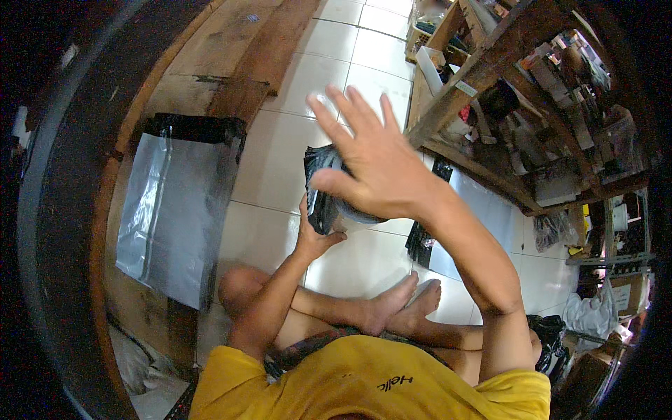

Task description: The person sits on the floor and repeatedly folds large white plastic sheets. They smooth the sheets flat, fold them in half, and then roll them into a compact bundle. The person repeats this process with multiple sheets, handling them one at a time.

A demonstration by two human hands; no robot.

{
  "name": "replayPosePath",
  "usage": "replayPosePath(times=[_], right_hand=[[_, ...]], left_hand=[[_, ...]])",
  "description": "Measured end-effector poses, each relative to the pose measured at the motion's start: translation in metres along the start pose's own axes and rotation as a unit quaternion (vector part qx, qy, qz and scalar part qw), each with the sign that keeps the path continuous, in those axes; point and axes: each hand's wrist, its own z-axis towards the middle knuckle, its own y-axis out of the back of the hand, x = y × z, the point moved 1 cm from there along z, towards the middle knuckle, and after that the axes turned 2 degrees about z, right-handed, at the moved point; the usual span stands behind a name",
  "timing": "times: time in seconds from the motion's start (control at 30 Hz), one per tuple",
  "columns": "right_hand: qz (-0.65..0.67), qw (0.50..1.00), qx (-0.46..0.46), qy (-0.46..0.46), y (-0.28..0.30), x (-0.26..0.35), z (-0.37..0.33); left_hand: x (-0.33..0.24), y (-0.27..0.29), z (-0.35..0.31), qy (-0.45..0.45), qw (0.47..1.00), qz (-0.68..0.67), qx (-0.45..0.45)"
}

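Observation:
My left hand [316,238] grips a bundle of black plastic bags [320,206] from below, thumb on the near side. The bundle's left edge shows many thin layers, and its top looks glossy. Over it, my right hand [378,164] is spread with fingers apart, slightly blurred, and hides much of the bundle. Whether the right palm touches the plastic, I cannot tell. On the left lies a stack of grey-white plastic bags with black edges [171,210]. Another such stack [472,213] is on the floor beyond my right forearm, partly covered by it.
I sit cross-legged on a white tiled floor [269,168]. Wooden boards [231,63] run along the left. A wooden shelf frame [483,52] packed with goods stands at the right. Black plastic [549,343] and a white bag [590,308] lie by my right elbow.

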Motion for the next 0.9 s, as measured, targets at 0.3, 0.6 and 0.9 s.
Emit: replayPosePath(times=[0.3,0.6,0.9], right_hand=[[-0.039,0.997,0.068,0.008,-0.014,0.0,-0.012],[0.043,0.995,-0.022,0.087,0.003,0.04,0.01],[-0.014,1.0,0.012,0.023,0.006,-0.001,0.0]], left_hand=[[-0.001,-0.002,0.0,0.029,0.999,-0.019,0.016],[0.011,-0.001,0.002,-0.033,0.999,0.026,0.022],[-0.005,-0.001,0.006,-0.023,0.996,0.079,0.023]])
